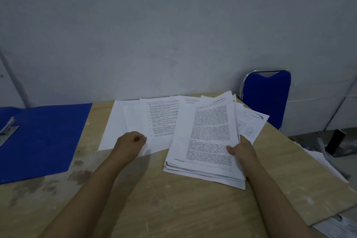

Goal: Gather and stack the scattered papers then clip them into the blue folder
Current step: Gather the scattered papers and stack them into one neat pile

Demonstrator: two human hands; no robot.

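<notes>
You are still in the gathering step, with the clipping yet to come. Nearest you, at about 5 o'clock on the table [154,208], your right hand [242,150] grips the stack [204,141] by its right edge, thumb on the top sheet and the other fingers hidden beneath; the stack is tilted and its lower edges are fanned, not squared. At about 7 o'clock your left hand [131,141] is curled on the near edge of a blank sheet [119,121]; it seems to be pinching that edge, though the view is too dim to be sure. Beyond it, toward 12 o'clock, a printed sheet [160,116] overlaps the blank one, and more loose sheets [251,121] poke out behind the stack at 2 o'clock. The folder [42,137] lies open and flat at 9 o'clock, well apart from the papers, with its clip [7,131] at its left edge. Next you will likely need to draw the left-hand sheets onto the stack, collect the ones behind it, square the edges against the table, then carry the lot across to the clip. At 1 o'clock beyond the table stands a chair [268,94].
</notes>
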